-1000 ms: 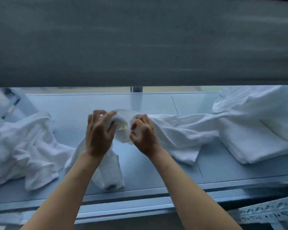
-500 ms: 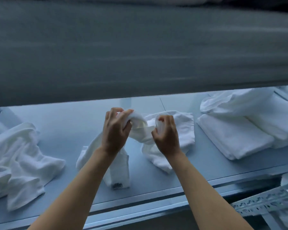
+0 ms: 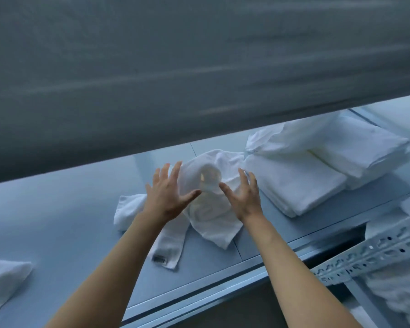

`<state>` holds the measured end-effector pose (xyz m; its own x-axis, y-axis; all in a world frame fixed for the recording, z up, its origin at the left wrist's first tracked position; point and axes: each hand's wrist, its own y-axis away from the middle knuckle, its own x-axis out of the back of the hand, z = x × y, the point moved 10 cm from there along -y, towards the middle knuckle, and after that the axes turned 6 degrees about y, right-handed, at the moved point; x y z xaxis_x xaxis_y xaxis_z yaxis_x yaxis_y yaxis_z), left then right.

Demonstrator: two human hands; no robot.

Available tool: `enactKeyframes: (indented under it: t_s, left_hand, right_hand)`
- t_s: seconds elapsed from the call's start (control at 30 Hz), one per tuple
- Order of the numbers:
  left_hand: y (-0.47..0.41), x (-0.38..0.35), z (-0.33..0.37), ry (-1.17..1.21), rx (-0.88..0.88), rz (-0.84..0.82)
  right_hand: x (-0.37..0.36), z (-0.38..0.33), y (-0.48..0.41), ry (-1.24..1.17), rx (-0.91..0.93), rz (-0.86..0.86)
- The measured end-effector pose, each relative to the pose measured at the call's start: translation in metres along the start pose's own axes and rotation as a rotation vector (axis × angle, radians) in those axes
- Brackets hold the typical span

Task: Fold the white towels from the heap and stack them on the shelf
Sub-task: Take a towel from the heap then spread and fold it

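A crumpled white towel (image 3: 213,216) is seen lying about midway along the shelf (image 3: 64,209), bunched into a mound between the two hands. One narrow end of it is trailed toward the front edge of the shelf, where a small dark label (image 3: 159,259) is shown near its corner. The top of the mound is blurred, so its folds cannot be made out there.

The left hand (image 3: 167,197) is held open, back up, with the fingers straight and spread and the thumb stretched toward the mound. The right hand (image 3: 245,197) is likewise held open, with the fingers spread and slightly bent and the thumb pointed toward the left hand. Nothing is gripped by either hand. Whether the towel is touched by the thumbs cannot be told through the blur.

Toward the right end of the shelf, a stack of folded towels (image 3: 294,185) is laid just beside the crumpled towel, and a second, looser pile (image 3: 355,147) is set behind it, touching it. Toward the front left, part of the heap (image 3: 5,282) of unfolded towels is seen.

The upper part of the view is filled by a grey upper board (image 3: 199,67). Below the front edge at the right, a perforated metal rail (image 3: 376,252) is seen, with more white cloth (image 3: 395,301) beneath it.
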<state>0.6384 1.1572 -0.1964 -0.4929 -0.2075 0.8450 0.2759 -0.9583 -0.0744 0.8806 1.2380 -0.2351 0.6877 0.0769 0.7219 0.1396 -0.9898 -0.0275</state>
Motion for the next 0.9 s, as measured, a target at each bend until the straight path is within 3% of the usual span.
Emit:
enactKeyframes:
  t_s: [0.1,0.23,0.6,0.8,0.9]
  left_hand:
    - [0.016,-0.028,-0.028,0.106,0.122,-0.070]
    - [0.026,-0.051,-0.026,0.135,0.109,-0.086]
    - [0.045,-0.041,-0.036,0.030,0.062,-0.036]
    - [0.071,0.006,-0.054,0.178,-0.130,0.174]
    - [0.087,0.036,-0.085,0.247,-0.037,0.228]
  right_hand:
    - [-0.016,0.007,-0.005,-0.100,-0.007,-0.151]
    - [-0.042,-0.012,-0.002,-0.223,0.005,-0.300]
    - [-0.077,-0.058,0.031,-0.295,0.126,-0.242]
    - [-0.107,-0.101,0.057,-0.283,0.205,-0.208]
    - [-0.118,-0.140,0.074,-0.308,0.284,-0.188]
